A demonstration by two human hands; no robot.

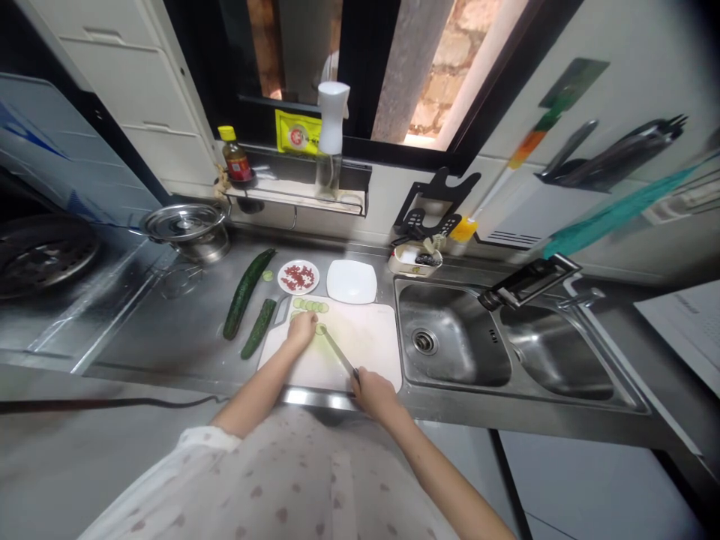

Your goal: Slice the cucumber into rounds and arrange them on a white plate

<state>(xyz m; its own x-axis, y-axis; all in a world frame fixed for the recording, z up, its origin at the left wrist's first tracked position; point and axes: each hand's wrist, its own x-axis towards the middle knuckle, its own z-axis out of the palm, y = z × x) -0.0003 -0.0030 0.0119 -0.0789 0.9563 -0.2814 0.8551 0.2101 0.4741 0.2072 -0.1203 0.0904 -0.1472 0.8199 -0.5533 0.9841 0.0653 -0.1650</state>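
Note:
My right hand (376,391) grips the dark handle of a kitchen knife (339,354), whose blade points up and left across the white cutting board (371,337). By the knife tip is a pale green cucumber slice (320,329). My left hand (304,328) is closed at that slice, its fingertips pressed together on it; the hand partly covers other slices. Just beyond my left hand, several overlapping cucumber slices (309,305) form a row. Left of the board lie a long whole cucumber (247,292) and a shorter cut cucumber (259,328), with a small cucumber end (268,276) nearby.
Behind the board stand a plate of chopped reddish pieces (298,277) and a white square dish (352,282). A lidded steel pot (191,231) is at back left. To the right is a double sink (455,337) with a faucet (529,285). A shelf (292,196) holds bottles.

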